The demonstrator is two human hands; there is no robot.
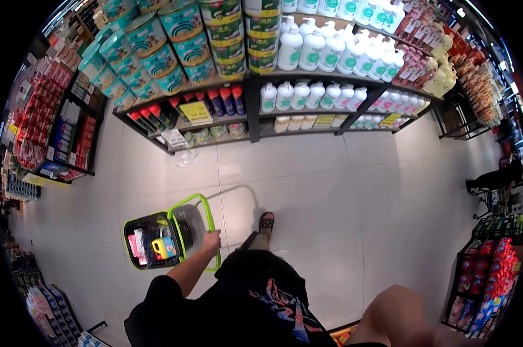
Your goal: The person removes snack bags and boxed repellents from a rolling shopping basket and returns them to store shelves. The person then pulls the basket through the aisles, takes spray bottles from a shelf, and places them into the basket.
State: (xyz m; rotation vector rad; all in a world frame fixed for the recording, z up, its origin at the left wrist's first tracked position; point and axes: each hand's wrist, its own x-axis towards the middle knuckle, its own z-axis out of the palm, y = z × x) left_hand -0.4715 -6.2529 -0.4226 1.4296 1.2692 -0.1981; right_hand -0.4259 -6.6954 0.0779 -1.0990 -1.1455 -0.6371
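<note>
My left hand (pixel 212 239) is wrapped round the bright green handle (pixel 206 208) of a black shopping basket (pixel 184 232) with a green rim. The basket stands on the floor to my left. Inside it lie a yellow container with a blue label (pixel 164 248) and a pink and white package (pixel 136 246); dark contents beside them are hard to make out. My bent right arm (pixel 395 306) shows at the lower right, blurred toward the bottom edge. The right hand itself is out of sight.
Ahead, a dark shelf unit (pixel 254 110) carries teal cans (pixel 180 23), white pump bottles (pixel 313 49) and price cards. Red packages fill a shelf (pixel 39 115) at left. Another red-packed shelf (pixel 498 272) stands at right, near a person's dark-clothed leg (pixel 495 176) and a cart (pixel 490 203).
</note>
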